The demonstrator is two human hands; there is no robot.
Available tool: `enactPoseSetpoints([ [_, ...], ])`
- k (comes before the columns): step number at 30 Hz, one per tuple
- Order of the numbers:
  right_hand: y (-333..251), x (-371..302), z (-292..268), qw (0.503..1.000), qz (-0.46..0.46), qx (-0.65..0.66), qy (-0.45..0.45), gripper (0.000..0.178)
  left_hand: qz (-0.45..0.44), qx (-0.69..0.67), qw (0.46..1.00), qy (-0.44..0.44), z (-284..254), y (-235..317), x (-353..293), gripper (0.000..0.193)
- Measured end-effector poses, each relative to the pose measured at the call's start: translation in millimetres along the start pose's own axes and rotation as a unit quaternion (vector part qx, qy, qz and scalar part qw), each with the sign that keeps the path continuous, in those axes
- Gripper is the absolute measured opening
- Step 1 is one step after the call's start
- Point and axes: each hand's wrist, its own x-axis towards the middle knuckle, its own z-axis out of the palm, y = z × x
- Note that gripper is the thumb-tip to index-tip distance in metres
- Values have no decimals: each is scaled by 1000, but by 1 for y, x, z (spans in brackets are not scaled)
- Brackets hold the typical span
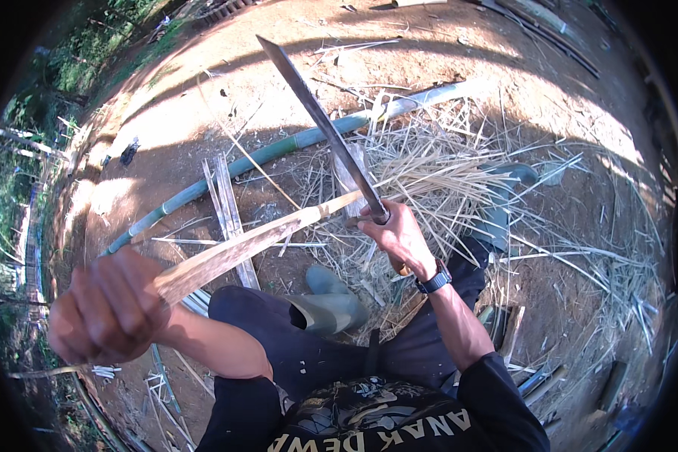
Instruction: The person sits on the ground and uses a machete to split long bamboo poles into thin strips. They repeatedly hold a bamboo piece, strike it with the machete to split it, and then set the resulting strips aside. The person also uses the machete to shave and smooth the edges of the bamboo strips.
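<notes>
My left hand [109, 305], slightly blurred, is closed in a fist around the near end of a split bamboo slat [237, 252]. The slat slants up to the right, and its narrower far end reaches the blade close to my right hand. A long, dark machete [309, 102] is gripped in my right hand [403, 237], its blade pointing up and to the left. The far end of the slat meets the machete near the handle; whether the edge is in the bamboo I cannot tell. Behind the blade stands a pale block [349, 167], partly covered.
A long green bamboo pole [279, 147] lies across the ground ahead. Thin bamboo strips and shavings [437, 166] are heaped at the right. Pale split slats [230, 218] lie left of centre. My rubber boots [328, 310] rest on the dirt, with plants [60, 98] along the left.
</notes>
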Motion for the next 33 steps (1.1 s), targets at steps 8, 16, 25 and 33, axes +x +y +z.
enactPoseSetpoints([
  [8, -67, -50, 28, 994, -65, 85, -4, 38, -23, 135, 988, 76, 34, -17, 2, 37],
  [16, -103, -84, 22, 982, -121, 44, 136, 25, -54, 259, 963, 45, 92, -89, 38, 35],
  [25, -92, -83, 5, 966, -141, 95, 197, 20, -116, 413, 845, 318, 41, -92, -31, 29],
  [33, -79, -86, -1, 963, -137, 92, 212, 28, -237, 572, 777, 113, -5, -198, -153, 29],
])
